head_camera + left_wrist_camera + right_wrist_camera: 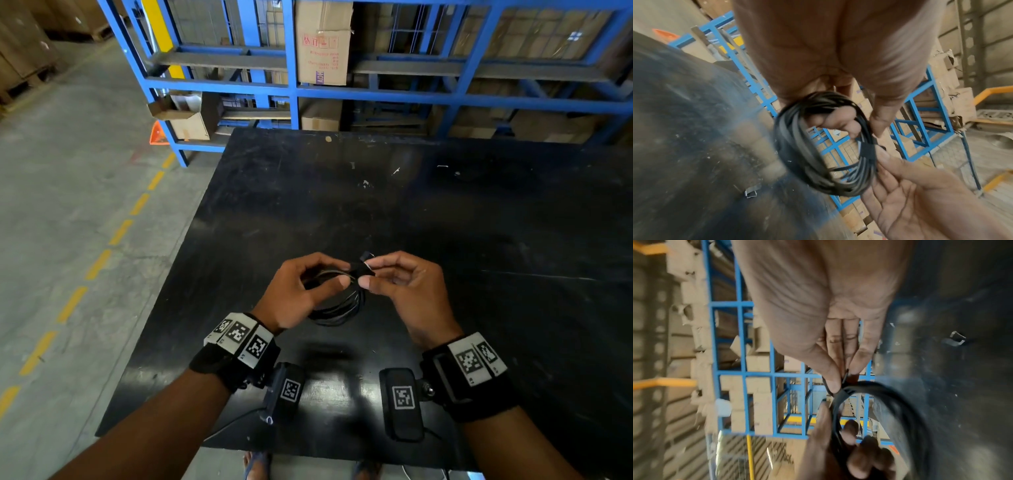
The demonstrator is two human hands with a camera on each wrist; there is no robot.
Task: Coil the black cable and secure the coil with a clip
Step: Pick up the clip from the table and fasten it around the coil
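The black cable [342, 310] is wound into a small coil and held just above the black table [479, 222]. My left hand [342, 273] grips the coil's left side, fingers [840, 124] curled through the loop [818, 146]. My right hand [367, 273] pinches a short black clip strap [362, 265] wrapped round the top of the coil. In the right wrist view, thumb and fingertips [833, 381] squeeze the strap [845, 378] where it crosses the cable [900, 402]. The strap's closure is hidden by the fingers.
A small bent metal piece [751, 192] lies on the table. A blue steel rack [376, 90] with cardboard boxes [323, 41] stands behind the far edge. Concrete floor with a dashed yellow line [99, 263] lies to the left.
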